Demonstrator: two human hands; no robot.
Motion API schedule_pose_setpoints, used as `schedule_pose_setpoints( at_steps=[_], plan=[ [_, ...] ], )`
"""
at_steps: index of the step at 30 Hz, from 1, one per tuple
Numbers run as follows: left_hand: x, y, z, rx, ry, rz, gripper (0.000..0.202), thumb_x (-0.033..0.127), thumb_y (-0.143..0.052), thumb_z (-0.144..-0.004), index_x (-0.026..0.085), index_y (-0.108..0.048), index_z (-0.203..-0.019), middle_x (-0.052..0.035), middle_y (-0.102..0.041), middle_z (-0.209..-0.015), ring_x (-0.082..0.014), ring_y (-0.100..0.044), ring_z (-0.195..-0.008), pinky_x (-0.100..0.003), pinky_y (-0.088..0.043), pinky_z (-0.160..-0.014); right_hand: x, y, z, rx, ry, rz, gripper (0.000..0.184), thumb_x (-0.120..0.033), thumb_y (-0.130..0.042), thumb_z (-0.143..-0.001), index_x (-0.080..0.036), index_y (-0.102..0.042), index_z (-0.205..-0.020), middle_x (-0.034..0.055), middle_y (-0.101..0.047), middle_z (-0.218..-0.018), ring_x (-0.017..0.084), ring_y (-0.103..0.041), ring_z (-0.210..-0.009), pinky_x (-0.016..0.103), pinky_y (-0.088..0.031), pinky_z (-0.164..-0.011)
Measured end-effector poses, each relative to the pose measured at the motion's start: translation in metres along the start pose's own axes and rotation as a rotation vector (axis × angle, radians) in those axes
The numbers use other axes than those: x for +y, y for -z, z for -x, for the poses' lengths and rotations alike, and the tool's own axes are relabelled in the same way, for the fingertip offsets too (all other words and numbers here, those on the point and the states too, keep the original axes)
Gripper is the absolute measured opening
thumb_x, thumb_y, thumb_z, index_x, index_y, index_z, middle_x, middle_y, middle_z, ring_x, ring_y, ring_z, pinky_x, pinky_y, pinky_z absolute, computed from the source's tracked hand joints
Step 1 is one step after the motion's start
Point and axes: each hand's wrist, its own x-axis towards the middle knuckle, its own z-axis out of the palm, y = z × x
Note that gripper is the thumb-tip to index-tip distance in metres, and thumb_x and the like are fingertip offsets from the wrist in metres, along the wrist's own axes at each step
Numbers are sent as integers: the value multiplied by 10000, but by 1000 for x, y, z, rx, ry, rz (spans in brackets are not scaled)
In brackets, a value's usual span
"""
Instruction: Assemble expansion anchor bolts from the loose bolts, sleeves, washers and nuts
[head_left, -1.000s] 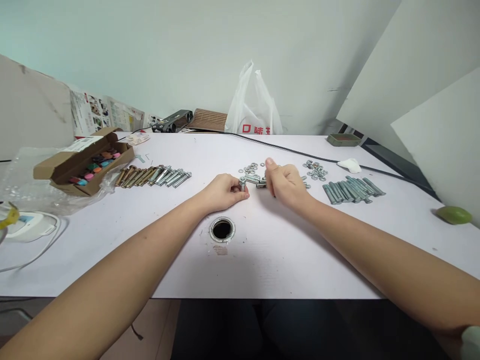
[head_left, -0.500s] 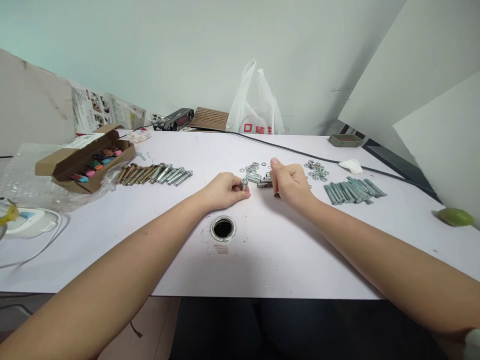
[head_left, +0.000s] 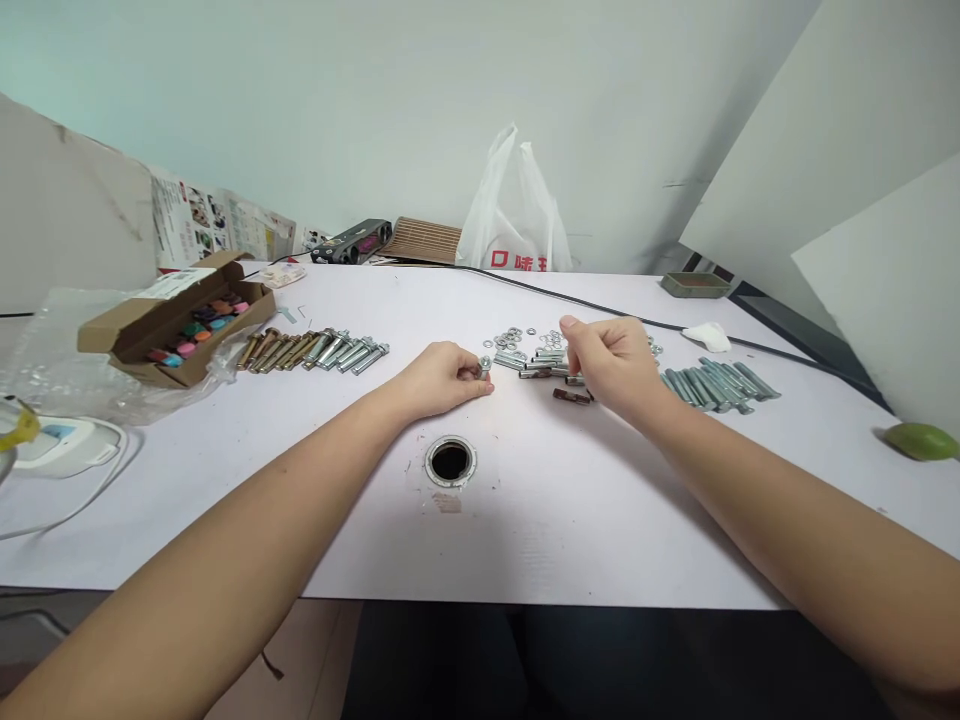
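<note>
- Cardboard box (head_left: 176, 325) at far left of white table (head_left: 525, 520), flaps open, coloured pieces inside, on crinkled clear plastic.
- Row of assembled bolts (head_left: 315, 350) just right of box: brassy ones leftward, silvery ones rightward, lying side by side.
- Left hand (head_left: 439, 378) resting on table above round cable hole (head_left: 450, 461), fingertips pressed together around small silvery bolt (head_left: 484, 365); only its shiny end showing past thumb and forefinger, rest hidden in the grip.
- Loose washers (head_left: 517, 333) and short metal sleeves (head_left: 541, 362) between both hands, just beyond bolt.
- Right hand (head_left: 611, 362) curled loosely, thumb and forefinger closed near sleeves; whether pinching anything cannot be told.
- Dark sleeve piece (head_left: 571, 396) lying just below right hand.
- Pile of long silvery bolts (head_left: 720, 383) right of that hand.
</note>
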Motion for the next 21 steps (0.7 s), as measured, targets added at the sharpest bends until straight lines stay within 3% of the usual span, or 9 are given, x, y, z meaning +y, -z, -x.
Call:
schedule_pose_setpoints(
  at_steps=[6, 11, 14, 17, 21],
  plan=[
    [-6, 55, 14, 258, 288, -206, 420, 548, -690, -681, 191, -520, -541, 31, -341, -491, -94, -310, -499, -274, -238, -527, -4, 26, -5, 80, -102, 96, 493, -430, -537, -886, -204, -506, -449, 0, -325, -404, 116, -306, -417, 317, -283, -492],
    [-15, 100, 24, 347, 612, -480, 494, 642, -644, -678, 193, -486, -546, 6, -370, -458, -125, -371, -516, -280, -248, -549, 1, 37, -7, 77, -166, 146, 462, -404, -541, -872, -202, -493, -459, -10, -286, -400, 107, -285, -401, 317, -292, -480],
    [-17, 110, 28, 292, 728, -578, 489, 643, -617, -699, 162, -580, -624, -16, -479, -525, -140, -470, -603, -271, -302, -613, 4, 41, -8, 94, -166, 183, 438, -403, -545, -859, -197, -504, -474, -20, -272, -394, 100, -266, -402, 302, -293, -468],
    [-22, 110, 28, 237, 758, -576, 444, 620, -669, -647, 178, -649, -681, -61, -604, -649, -191, -533, -668, -300, -344, -619, 6, 49, -10, 104, -187, 218, 416, -387, -546, -848, -190, -512, -483, -24, -292, -406, 93, -256, -401, 293, -281, -457],
    [-30, 106, 25, 229, 773, -627, 426, 579, -680, -642, 159, -691, -711, -88, -635, -699, -212, -532, -688, -314, -360, -622, 8, 69, -16, 107, -241, 305, 398, -372, -522, -870, -184, -519, -519, -13, -319, -440, 99, -274, -411, 304, -277, -465]
  ],
)
